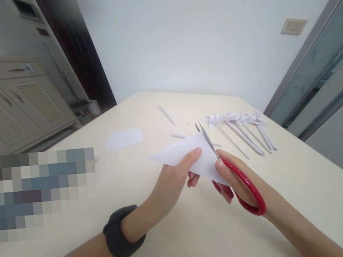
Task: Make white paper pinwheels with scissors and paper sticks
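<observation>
White paper triangle [188, 153], folded, held in the air just above the desk [299, 181]. Judged light, limp, easily creased or torn; best pinched near an edge, close to the cut. Left hand [173, 180] clamped on its lower edge, thumb on top. Right hand [238, 178] closed through red-handled scissors [238, 178], blades parted at the triangle's right corner. Beyond: paper pinwheels on rolled sticks [243, 130], flat white sheet [124, 138], loose strips [166, 115].
</observation>
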Tool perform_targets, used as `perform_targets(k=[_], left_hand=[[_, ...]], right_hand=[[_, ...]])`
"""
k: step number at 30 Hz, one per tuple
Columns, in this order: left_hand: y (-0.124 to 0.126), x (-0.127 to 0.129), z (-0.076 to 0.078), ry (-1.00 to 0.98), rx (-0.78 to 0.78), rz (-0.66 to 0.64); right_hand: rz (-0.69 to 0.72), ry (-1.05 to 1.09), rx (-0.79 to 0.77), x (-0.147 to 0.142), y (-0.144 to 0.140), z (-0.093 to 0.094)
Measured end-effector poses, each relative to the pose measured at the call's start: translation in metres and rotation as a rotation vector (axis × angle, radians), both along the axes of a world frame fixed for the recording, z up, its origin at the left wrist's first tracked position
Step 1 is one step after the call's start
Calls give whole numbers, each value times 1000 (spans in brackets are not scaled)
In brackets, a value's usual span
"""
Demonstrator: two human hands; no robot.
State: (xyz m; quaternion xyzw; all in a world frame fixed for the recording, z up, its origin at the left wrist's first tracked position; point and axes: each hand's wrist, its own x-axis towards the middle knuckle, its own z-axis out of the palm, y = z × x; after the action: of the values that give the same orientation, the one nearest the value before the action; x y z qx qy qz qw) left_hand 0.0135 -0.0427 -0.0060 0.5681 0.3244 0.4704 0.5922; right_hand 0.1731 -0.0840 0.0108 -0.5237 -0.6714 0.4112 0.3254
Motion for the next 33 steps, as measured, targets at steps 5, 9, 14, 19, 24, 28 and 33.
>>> perform_targets(k=[5,9,14,19,24,28,33], left_hand=[[-1,0,1,19,-4,3],[-1,0,0,11,10,0],[6,-8,0,21,-9,-63],[17,-17,11,121,-44,-312],[20,-18,17,209,-102,-497],[21,-18,15,219,-136,-590],[25,-19,16,209,-118,-493]], right_hand=[[21,83,-61,0,0,-5],[4,119,-78,2,3,-6],[-47,159,-37,11,6,3],[-59,309,-81,20,10,8],[3,367,-127,20,13,6],[3,343,-79,17,13,3],[-37,344,-22,15,14,1]])
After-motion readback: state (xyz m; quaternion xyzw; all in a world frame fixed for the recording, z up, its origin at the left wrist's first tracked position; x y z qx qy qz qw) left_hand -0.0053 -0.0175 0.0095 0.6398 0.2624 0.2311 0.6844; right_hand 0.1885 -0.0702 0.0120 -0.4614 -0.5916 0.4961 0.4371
